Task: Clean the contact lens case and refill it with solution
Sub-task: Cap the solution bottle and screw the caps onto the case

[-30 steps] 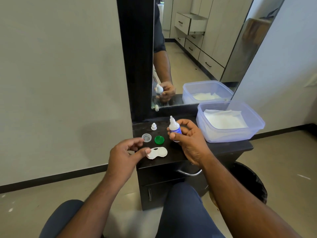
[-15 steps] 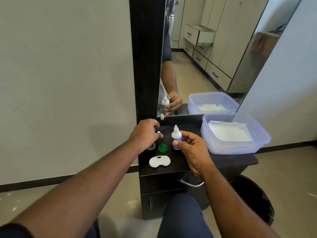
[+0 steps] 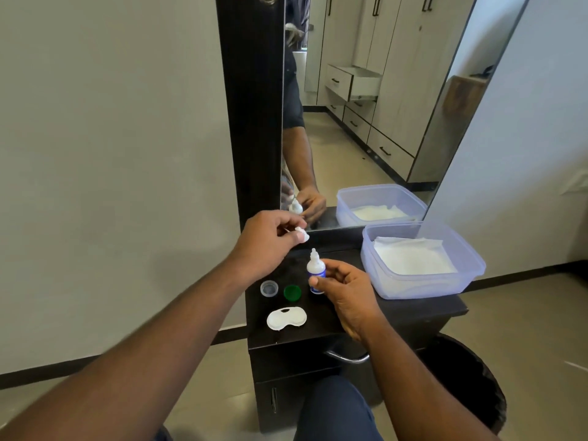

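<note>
Head view: the right hand [image 3: 346,294] pinches an upright white bottle [image 3: 315,272] between thumb and fingers; its blue label is too small to read. At 11 o'clock from it, the left hand [image 3: 267,243] pinches a small white cap [image 3: 301,234] above the black cabinet [image 3: 413,313]. The white lens case [image 3: 286,318] lies open at the bottle's 7 o'clock, below a clear lid [image 3: 269,288] and a green lid [image 3: 292,292]. A tub [image 3: 471,268] of tissue sits at 3 o'clock.

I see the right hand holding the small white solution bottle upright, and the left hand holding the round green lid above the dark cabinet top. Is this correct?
Not quite. The head view shows the left hand pinching a small white bottle cap; the round green lid lies on the dark cabinet top. The right hand does hold the small white solution bottle upright.
</note>
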Demonstrator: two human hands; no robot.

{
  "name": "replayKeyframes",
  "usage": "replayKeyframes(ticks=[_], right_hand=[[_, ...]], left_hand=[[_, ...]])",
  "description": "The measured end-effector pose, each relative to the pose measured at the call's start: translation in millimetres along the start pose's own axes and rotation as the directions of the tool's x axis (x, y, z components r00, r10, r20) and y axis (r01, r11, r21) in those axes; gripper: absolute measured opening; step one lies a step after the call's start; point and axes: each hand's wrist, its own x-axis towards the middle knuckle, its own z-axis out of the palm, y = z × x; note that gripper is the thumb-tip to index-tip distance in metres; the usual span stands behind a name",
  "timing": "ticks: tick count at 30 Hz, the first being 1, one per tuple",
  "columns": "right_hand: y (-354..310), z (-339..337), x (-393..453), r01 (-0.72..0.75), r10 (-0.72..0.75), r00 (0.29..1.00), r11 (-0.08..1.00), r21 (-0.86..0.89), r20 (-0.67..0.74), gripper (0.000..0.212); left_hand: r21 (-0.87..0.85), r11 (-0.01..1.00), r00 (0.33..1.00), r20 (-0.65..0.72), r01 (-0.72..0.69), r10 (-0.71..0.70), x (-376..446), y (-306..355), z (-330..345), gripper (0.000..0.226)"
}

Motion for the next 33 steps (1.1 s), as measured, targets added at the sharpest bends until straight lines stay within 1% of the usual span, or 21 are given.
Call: replayKeyframes(ticks=[4, 12, 15, 17, 19, 21, 23, 26, 28, 33], right_hand=[[0, 1, -2, -0.01, 0.01, 1.0, 1.0, -0.018, -0.01, 0.039], [1, -1, -3, -0.002, 0.002, 1.0, 1.0, -0.017, 0.003, 0.038], [1, 0, -4, 0.003, -0.003, 1.0, 1.0, -0.011, -0.007, 0.037], [0, 0, -4, 0.004, -0.004, 1.0, 1.0, -0.016, -0.007, 0.037], [-1, 0, -5, 0.009, -0.009, 1.0, 1.0, -0.017, 0.004, 0.037], [-1, 0, -6, 0.012, -0.012, 1.0, 1.0, -0.016, 0.013, 0.037], [-2, 0, -6, 0.013, -0.013, 1.0, 1.0, -0.018, 0.017, 0.035], [-1, 0, -5, 0.013, -0.012, 1.0, 1.0, -0.023, 0.017, 0.035], [0, -1, -4, 0.009, -0.009, 1.0, 1.0, -0.022, 0.016, 0.036], [4, -2, -3, 0.01, -0.01, 1.0, 1.0, -0.028, 0.017, 0.038]], left_hand=[[0.033, 0.999, 0.998, 0.056, -0.031, 0.029, -4, 8, 6, 0.02], [0.125, 0.992, 0.989, 0.149, 0.003, -0.022, -13, 6, 24, 0.027], [0.089, 0.996, 0.988, 0.148, 0.025, -0.038, -13, 4, 28, 0.028], [0.027, 0.998, 0.99, 0.13, 0.049, -0.052, -15, 4, 31, 0.025], [-0.036, 0.997, 0.995, 0.084, 0.062, -0.059, -16, 4, 33, 0.021], [-0.065, 0.996, 0.998, 0.039, 0.059, -0.057, -17, 3, 35, 0.018], [-0.077, 0.996, 0.999, 0.028, 0.049, -0.047, -17, 0, 36, 0.019], [-0.095, 0.995, 0.999, 0.033, 0.01, -0.007, -18, -3, 35, 0.031], [-0.091, 0.996, 0.999, 0.034, -0.011, 0.014, -18, -4, 34, 0.035], [-0.09, 0.996, 0.998, 0.056, -0.008, 0.013, -18, -8, 35, 0.024]])
